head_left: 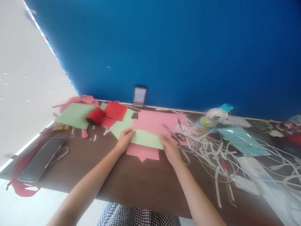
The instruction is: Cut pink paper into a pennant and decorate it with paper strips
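Observation:
A rectangular piece of light green paper (pixel 147 139) is stretched between my two hands over the desk. My left hand (pixel 125 139) pinches its left end, and my right hand (pixel 169 147) grips its right end. Below it, partly covered, lies a cut piece of pink paper (pixel 143 153) with a small point on its near edge. Larger pink paper sheets (pixel 157 121) lie just beyond the green piece. On their right side rest scissors (pixel 175 135) with dark handles, close to my right hand.
Left are a red roll (pixel 95 116), red paper (pixel 116 110), a green sheet (pixel 75 113) and a large phone (pixel 42 160). A smaller phone (pixel 140 96) leans on the blue wall. Right are a white bottle (pixel 216 115), tangled cables, paper strips (pixel 218 188) and a power strip (pixel 258 175).

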`<state>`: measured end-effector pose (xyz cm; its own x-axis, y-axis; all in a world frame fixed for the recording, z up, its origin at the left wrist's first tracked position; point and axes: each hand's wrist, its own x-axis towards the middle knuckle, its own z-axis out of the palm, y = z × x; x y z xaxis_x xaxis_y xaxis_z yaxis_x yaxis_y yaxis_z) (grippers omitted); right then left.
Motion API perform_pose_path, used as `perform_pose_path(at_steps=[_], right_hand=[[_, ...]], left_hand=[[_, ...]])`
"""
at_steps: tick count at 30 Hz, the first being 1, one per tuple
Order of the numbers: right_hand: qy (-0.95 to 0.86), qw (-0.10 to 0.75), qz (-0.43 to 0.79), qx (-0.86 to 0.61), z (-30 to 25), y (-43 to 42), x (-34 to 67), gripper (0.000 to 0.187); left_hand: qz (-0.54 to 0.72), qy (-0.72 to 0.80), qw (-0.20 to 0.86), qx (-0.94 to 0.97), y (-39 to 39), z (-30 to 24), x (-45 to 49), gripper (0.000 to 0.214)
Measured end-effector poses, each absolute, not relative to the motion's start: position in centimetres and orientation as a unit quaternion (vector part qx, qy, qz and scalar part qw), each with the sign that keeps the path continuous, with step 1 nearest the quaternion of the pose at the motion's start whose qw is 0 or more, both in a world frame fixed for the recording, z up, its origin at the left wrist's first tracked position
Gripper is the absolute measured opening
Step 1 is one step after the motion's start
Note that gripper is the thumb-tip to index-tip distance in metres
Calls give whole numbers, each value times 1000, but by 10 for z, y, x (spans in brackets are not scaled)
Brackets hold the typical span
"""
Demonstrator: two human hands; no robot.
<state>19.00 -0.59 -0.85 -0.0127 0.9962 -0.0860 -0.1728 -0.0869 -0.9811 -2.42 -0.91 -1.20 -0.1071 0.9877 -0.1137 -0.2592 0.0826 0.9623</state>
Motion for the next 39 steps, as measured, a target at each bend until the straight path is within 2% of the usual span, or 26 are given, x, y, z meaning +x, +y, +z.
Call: perform_pose_path(at_steps=[9,16,21,28,33,35,39], right_hand=[[-435,538,545,-474,-10,-4,188,7],[-562,510,435,-485,-9,-8,189,14],[-544,516,393,-532,-9,-8,187,19],[-494,546,411,-538,-11,-5,188,22],[-530,524,395,-537,-5,-8,185,17],[-538,517,399,-533,-4,-9,185,17],[-583,532,307,-532,-1,-10,186,17]], left_hand=[[576,484,518,407,-7,-15,-25,11],[562,503,496,431,-12,-4,-20,24],[566,479,512,433,-12,-4,-20,32],[555,506,482,451,-7,-12,-22,24],[523,501,508,466,-6,-12,-23,32],[513,513,493,481,-6,-11,-22,28],[514,519,449,515,-7,-11,-21,19]])
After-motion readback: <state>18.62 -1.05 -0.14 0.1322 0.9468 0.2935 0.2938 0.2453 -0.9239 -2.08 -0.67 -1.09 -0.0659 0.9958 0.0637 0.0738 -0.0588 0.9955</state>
